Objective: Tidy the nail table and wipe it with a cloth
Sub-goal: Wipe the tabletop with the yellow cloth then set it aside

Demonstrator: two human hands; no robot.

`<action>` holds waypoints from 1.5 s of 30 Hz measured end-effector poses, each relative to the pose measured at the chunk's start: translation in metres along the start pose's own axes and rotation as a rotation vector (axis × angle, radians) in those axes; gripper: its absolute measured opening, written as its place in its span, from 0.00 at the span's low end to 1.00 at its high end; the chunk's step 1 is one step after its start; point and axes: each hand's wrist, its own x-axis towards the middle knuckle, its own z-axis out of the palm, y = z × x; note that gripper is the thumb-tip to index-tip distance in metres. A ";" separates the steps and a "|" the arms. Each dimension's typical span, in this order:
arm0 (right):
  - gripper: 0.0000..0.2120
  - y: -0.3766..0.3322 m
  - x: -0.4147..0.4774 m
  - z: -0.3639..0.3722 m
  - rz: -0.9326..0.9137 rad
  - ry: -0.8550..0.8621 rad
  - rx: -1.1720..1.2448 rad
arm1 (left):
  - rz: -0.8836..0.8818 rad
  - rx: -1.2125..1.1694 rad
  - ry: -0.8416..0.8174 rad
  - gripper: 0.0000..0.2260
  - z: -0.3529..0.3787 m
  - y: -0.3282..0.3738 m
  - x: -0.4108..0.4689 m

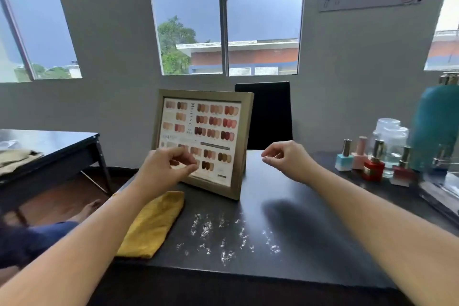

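A folded yellow cloth lies on the black nail table, near its left edge. White specks of debris are scattered over the table's front middle. A framed nail colour chart stands upright behind them. My left hand hovers in front of the chart's lower left, fingers loosely curled, holding nothing. My right hand floats to the right of the frame, fingers also loosely curled and empty.
Several nail polish bottles stand at the right, with a clear jar and a teal bottle behind them. A black chair back rises behind the table. A second dark table stands to the left.
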 end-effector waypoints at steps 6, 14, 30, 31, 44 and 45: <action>0.12 0.013 0.028 0.060 0.075 0.046 0.007 | -0.257 0.096 0.118 0.23 -0.021 -0.084 0.001; 0.09 0.025 0.053 0.086 0.115 0.089 -0.041 | -0.481 -0.129 0.028 0.38 -0.022 -0.127 0.036; 0.09 0.022 0.058 0.086 0.063 0.059 -0.026 | -0.489 -0.072 -0.074 0.20 -0.019 -0.156 0.053; 0.09 0.022 0.058 0.086 0.063 0.057 -0.020 | -0.484 -0.071 -0.069 0.18 -0.019 -0.157 0.054; 0.18 0.024 0.084 0.098 0.010 0.021 -0.051 | -0.536 -0.183 -0.163 0.14 -0.038 -0.150 0.032; 0.20 0.024 0.086 0.099 -0.002 0.016 -0.057 | -0.544 -0.215 -0.158 0.14 -0.037 -0.148 0.031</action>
